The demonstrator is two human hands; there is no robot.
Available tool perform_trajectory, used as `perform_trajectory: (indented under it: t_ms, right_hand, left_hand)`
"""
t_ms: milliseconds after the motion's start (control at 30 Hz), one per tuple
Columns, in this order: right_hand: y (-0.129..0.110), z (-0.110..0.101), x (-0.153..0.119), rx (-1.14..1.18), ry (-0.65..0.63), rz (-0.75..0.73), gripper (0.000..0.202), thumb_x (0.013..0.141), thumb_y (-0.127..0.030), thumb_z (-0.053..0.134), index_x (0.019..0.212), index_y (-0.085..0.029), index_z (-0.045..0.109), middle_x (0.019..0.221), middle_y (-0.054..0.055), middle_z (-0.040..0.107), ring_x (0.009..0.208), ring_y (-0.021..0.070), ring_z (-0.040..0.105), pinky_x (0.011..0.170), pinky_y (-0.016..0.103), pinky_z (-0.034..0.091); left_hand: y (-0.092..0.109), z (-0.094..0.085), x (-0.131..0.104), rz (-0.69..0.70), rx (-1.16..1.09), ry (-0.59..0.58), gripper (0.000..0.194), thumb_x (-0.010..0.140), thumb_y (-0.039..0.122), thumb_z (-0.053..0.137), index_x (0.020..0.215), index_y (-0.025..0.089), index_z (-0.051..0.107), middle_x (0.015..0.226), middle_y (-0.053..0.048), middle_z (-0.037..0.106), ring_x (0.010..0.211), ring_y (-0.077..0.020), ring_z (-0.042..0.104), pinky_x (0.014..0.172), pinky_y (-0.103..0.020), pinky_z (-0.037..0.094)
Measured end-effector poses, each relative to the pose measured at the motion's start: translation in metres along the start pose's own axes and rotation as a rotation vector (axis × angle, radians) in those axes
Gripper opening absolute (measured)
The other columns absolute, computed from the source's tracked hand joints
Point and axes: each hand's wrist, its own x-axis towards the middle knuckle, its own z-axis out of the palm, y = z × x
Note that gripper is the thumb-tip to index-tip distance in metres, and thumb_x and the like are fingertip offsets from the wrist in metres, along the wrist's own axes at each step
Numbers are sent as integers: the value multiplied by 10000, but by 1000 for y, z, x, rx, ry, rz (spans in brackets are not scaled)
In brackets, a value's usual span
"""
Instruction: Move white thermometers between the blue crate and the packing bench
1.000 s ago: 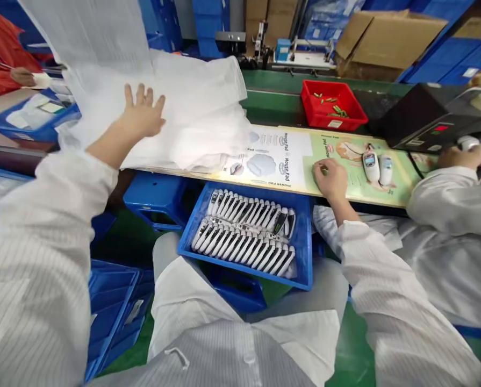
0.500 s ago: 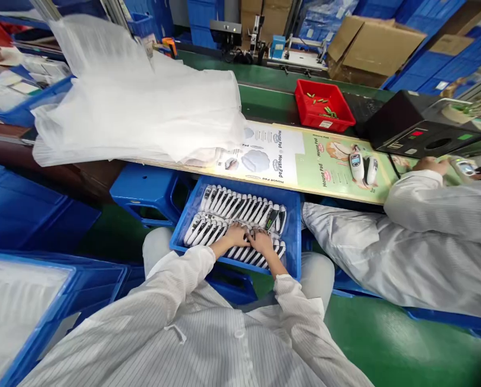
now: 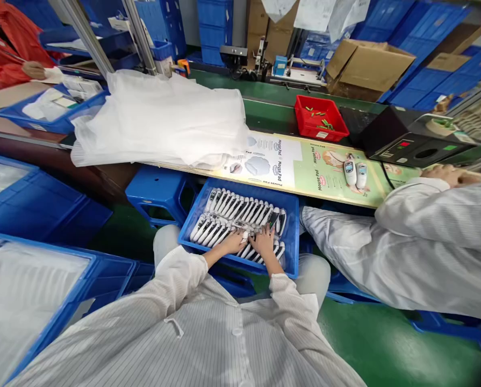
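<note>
l hand [image 3: 234,242] + r hand [image 3: 263,243] on front row of white units [image 3: 210,232] in blue bin [image 3: 292,242]; fingers part-bent, grip unclear. nearest unit [image 3: 245,236] btwn hands, ~3 o'clock of l fingertips, l nearer. row axes approx 1-7.

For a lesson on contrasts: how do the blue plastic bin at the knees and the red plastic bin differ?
The blue plastic bin looks larger than the red plastic bin. The blue one holds neat rows of white devices; the red one, scattered green pieces. Both are open-topped.
</note>
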Motion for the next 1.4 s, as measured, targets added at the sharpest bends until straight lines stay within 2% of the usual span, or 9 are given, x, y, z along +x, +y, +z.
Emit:
perform_trajectory:
  t_ms: [200,367,467,633,767,967,1133,1267,1400]
  right_hand:
    - [-10,9,4,454,-42,-24,521,975,-386,671,1391,-77,718,1582,265,621,1629,380,401,1358,525,282]
    - [-32,12,5,680,-103,40,605,909,-513,752,1375,-134,687,1051,148,814,1064,336,770,988,458,609]
    - [-41,8,5,799,-89,87,599,892,-749,709,1113,-193,733,856,114,776,893,336,776,853,452,635]
    - [-49,-8,-13,948,-22,149,856,995,-925,138,1075,-254,663,751,98,705,642,317,710,656,480,621]
    - [-49,-44,-29,1052,128,175,830,985,-951,198,1031,-269,669,804,115,726,627,298,679,604,439,582]
    - [-20,-171,36,986,566,106,753,969,-874,484,1159,-197,751,973,109,795,892,293,722,779,370,580]
    - [19,-264,128,833,711,263,768,927,-814,589,1165,-99,736,983,188,796,913,305,725,852,389,571]
    - [21,-294,169,618,634,349,664,1023,-721,494,1106,-122,767,1074,255,789,1098,377,713,998,481,543]
    - [-2,-283,174,383,599,310,693,1070,-607,524,1528,-100,641,1548,319,601,1398,450,564,1183,584,412]
  left_hand:
    - [-2,-17,-11,-258,-552,193,306,1098,478,533,1178,189,592,1035,-150,799,910,-299,781,946,-451,618]
    - [1,-28,-14,-374,-702,254,482,1126,669,442,1022,217,571,719,-8,664,606,-197,674,724,-352,598]
    - [3,-36,-18,-414,-757,306,533,1115,732,434,1025,225,570,731,-12,653,554,-171,624,641,-329,565]
    - [15,-45,-34,-423,-840,362,497,1138,703,377,1157,233,538,851,-33,686,503,-149,548,548,-329,524]
    - [50,-61,-37,-269,-861,380,473,1147,655,366,1224,238,575,976,-82,743,677,-203,661,619,-342,566]
    - [132,-150,58,125,-568,537,413,1081,594,593,1023,208,727,1099,-103,747,1045,-260,705,980,-366,575]
    - [176,-217,167,-63,-590,361,401,1039,541,714,909,164,749,714,-44,696,767,-234,712,764,-317,581]
    - [193,-237,211,-115,-603,329,349,1041,441,738,928,112,758,632,-51,665,634,-240,703,697,-338,591]
    - [192,-226,198,-85,-602,461,415,1127,370,549,1403,82,667,1148,-199,770,985,-282,783,936,-401,630]
